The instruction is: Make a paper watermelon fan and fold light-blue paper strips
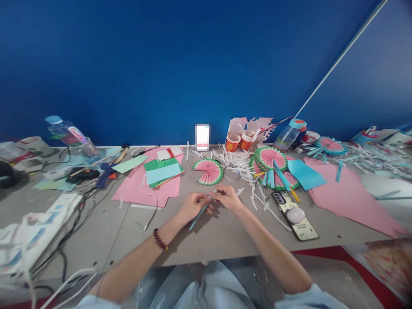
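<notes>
Both my hands meet above the middle of the grey table (225, 240). My left hand (194, 204) and my right hand (227, 197) pinch a narrow light-blue paper strip (198, 215) between their fingertips; its free end slants down to the left. Just beyond my hands lies a pink and green pleated paper fan (208, 171) shaped like a watermelon slice. More such fans (269, 158) lie to the right, with blue strips laid over them. A dark bead bracelet (160, 239) circles my left wrist.
Pink paper sheets (141, 191), (347, 193), a stack of green and blue paper (162, 171), red paper cups (240, 141), white paper trimmings (238, 161), a phone (295, 215), a water bottle (67, 133), a glue gun (104, 174) and cables (74, 223) at left.
</notes>
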Action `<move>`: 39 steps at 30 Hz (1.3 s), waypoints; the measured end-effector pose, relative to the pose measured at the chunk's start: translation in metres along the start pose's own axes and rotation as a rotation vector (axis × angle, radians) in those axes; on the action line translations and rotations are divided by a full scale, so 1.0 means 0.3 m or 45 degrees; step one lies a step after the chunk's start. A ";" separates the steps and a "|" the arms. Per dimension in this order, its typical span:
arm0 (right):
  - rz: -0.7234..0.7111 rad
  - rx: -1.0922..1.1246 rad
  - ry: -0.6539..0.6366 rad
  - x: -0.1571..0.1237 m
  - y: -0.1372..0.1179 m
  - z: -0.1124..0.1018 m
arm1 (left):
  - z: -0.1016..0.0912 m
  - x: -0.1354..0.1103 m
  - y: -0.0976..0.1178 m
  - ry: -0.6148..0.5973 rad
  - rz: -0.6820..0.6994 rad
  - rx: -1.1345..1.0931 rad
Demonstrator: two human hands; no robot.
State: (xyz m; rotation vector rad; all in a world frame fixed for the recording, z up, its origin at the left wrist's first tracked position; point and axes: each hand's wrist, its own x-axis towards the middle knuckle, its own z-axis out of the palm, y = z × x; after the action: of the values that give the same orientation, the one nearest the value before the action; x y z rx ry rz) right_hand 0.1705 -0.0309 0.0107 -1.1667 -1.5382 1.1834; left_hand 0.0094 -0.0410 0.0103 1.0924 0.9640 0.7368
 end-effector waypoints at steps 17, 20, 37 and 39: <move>0.060 0.123 0.228 0.009 0.019 -0.012 | -0.016 -0.014 0.031 -0.291 -0.132 -0.193; 0.065 0.104 0.264 0.010 0.023 -0.014 | -0.017 -0.020 0.046 -0.339 -0.164 -0.240; 0.216 0.295 0.141 0.005 -0.002 -0.008 | -0.023 -0.006 0.025 -0.205 -0.197 -0.263; 0.235 0.326 0.066 0.003 0.002 -0.008 | -0.024 -0.007 0.027 -0.204 -0.201 -0.267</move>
State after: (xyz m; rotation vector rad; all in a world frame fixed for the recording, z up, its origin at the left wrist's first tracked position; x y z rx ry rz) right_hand 0.1727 -0.0296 0.0105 -1.1737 -1.2185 1.4150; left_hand 0.0017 -0.0375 0.0176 0.8676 0.8067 0.5971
